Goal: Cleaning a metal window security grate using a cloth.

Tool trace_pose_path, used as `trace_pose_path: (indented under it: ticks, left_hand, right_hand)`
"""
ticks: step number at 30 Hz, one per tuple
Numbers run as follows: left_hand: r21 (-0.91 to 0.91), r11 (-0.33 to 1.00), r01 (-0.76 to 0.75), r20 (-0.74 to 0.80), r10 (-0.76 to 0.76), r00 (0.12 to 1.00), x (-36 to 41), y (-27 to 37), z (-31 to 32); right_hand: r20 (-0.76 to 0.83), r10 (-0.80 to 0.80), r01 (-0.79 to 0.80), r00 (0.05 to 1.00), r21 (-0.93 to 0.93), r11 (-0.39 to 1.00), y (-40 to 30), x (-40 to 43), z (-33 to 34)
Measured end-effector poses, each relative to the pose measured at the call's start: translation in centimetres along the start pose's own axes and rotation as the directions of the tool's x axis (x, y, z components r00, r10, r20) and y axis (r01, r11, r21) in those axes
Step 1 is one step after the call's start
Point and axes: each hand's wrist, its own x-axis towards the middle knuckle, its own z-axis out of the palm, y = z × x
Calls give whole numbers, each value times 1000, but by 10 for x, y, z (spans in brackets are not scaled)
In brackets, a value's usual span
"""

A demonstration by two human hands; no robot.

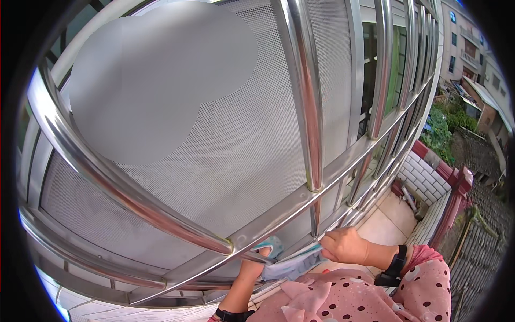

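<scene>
My right hand (342, 244) is closed on one end of a light blue and white cloth (295, 263), just below the crossbar of a stainless steel window grille (277, 213). The cloth stretches leftward, around a low steel bar, towards my left hand (263, 253). That hand reaches in behind the grille's bars; its fingers are mostly hidden by the bar and the cloth, and a teal and white part of the cloth lies against them. Behind the bars is a window's mesh screen (241, 161), partly covered by a grey blur.
Tall steel bars (310, 100) stand close before me. On the right, a tiled floor (386, 217) meets a low white brick-tiled wall (426, 177) with a dark red rail (446, 217). Small objects (410, 197) lie in the floor's corner. Beyond are plants, roofs and buildings.
</scene>
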Motion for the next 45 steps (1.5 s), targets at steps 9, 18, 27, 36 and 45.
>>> trace_pose_path:
  ticks: [9, 18, 27, 36, 45]
  left_hand:
    - [-180, 945, 272, 10, -275, 962, -54, 37, -18]
    - [581, 797, -166, 179, 74, 981, -57, 20, -26]
    - [521, 313, -794, 309, 797, 518, -55, 38, -27]
    - [580, 59, -812, 352, 881, 316, -51, -14, -43]
    - [398, 627, -669, 223, 642, 734, -49, 24, -20]
  right_hand:
    - [-477, 38, -180, 878, -255, 950, -5, 33, -84]
    - [-699, 141, -282, 701, -90, 955, -10, 55, -93]
    - [-778, 618, 330, 113, 616, 716, -23, 112, -160]
    - [-764, 458, 491, 455, 644, 587, -53, 201, -211]
    - [-645, 331, 73, 688, 517, 853, -30, 170, -155]
